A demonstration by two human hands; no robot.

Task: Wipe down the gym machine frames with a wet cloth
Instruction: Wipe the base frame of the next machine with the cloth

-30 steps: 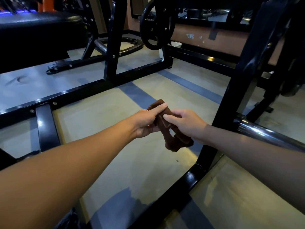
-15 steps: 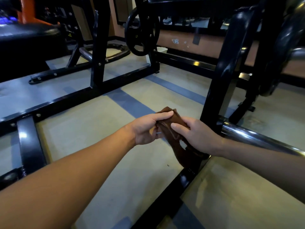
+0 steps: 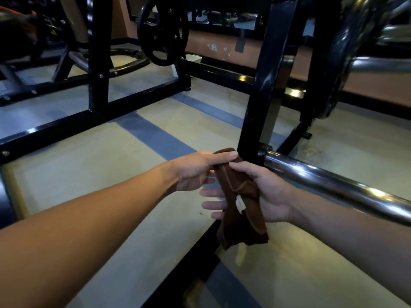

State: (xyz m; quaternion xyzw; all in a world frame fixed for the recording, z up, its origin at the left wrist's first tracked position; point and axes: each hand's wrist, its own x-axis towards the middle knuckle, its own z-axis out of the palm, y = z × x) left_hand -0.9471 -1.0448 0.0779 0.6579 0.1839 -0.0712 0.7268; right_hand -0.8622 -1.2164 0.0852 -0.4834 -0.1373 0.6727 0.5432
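Above gym flooring (image 3: 93, 174), both hands pinch a brown cloth (image 3: 241, 210) (left hand (image 3: 195, 172) topmost, right hand (image 3: 266, 196) cradling with fingers spread).

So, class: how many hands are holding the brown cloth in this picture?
2. The left hand pinches the cloth at its top end; the right hand holds it from the right, its fingers showing behind the cloth.

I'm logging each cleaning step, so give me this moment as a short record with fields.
cloth: brown cloth, held up between both hands, lower end hanging free
left hand: left hand pinches the top edge
right hand: right hand supports it, fingers spread behind
nearest frame: black upright post just behind the cloth
also near: chrome bar at right
wiping: not yet begun
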